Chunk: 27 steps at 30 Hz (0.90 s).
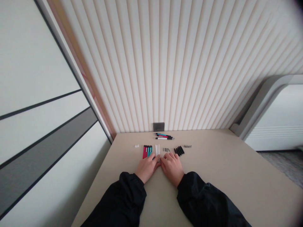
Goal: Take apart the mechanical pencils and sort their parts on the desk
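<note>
My left hand (146, 167) and my right hand (172, 167) meet near the table's middle, fingertips pinched together. Between them shows a bit of something small and pale, too small to name. Just beyond my left hand lie several red and teal pen barrels (147, 150) with black ends. Thin white refills (157, 148) stand in a row past my fingertips. Small grey springs (166, 149) and several black pen grips (179, 151) lie beyond my right hand. Small grey metal pieces (187, 146) are to the right, tiny white pieces (136, 146) to the far left.
Three whole pens (163, 136), teal, red and white, lie at the back of the beige table (208, 176). A dark socket (158, 126) sits on the ribbed wall (153, 63) behind. To the left stands a white and grey panel (47, 145); a pale headboard (276, 113) is at right.
</note>
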Each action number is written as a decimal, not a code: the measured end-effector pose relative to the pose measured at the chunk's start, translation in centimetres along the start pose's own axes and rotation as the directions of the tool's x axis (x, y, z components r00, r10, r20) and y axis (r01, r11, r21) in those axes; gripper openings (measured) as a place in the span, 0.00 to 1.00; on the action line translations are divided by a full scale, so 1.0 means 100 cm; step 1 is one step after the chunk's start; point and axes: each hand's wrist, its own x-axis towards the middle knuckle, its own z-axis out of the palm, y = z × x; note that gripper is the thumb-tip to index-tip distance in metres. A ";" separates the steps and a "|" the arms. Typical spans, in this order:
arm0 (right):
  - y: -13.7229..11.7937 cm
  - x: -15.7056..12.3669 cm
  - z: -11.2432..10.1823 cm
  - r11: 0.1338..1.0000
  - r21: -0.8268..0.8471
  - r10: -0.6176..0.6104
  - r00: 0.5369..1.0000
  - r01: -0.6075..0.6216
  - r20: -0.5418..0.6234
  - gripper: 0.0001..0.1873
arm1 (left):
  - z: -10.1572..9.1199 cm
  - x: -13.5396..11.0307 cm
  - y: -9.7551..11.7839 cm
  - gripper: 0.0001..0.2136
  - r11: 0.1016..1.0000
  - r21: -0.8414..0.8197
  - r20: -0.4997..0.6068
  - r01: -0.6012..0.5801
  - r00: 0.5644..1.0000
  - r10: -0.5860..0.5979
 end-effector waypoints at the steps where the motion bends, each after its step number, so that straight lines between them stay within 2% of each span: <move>1: 0.001 0.001 0.000 1.000 0.005 0.000 1.000 0.000 -0.002 0.09 | 0.000 0.000 0.000 0.17 1.000 -0.002 0.001 0.003 1.000 -0.003; 4: 0.006 0.006 -0.001 1.000 0.008 0.020 0.999 -0.020 -0.038 0.09 | 0.000 0.000 0.001 0.17 1.000 -0.011 0.005 0.015 1.000 -0.014; 8: 0.010 0.016 -0.003 0.997 -0.036 0.065 0.996 -0.068 -0.065 0.15 | -0.001 0.000 0.002 0.15 1.000 -0.007 0.018 0.026 0.999 -0.026; 15: 0.012 0.016 0.001 0.991 -0.065 0.115 0.991 -0.119 -0.065 0.11 | -0.005 -0.001 0.004 0.14 0.999 -0.014 0.025 0.040 0.999 -0.039; 23: 0.015 0.013 0.005 0.991 -0.037 0.123 0.987 -0.127 -0.107 0.11 | -0.002 -0.002 0.003 0.15 0.999 -0.046 -0.059 0.022 0.998 -0.025; 25: 0.015 0.013 0.002 0.995 0.005 0.095 0.988 -0.095 -0.123 0.12 | -0.001 -0.002 0.002 0.16 0.995 -0.094 -0.118 0.017 0.993 -0.029; 27: 0.011 0.011 -0.002 0.995 0.097 0.041 0.990 -0.028 -0.137 0.13 | -0.001 -0.003 0.002 0.18 0.976 -0.215 -0.222 -0.017 0.974 -0.032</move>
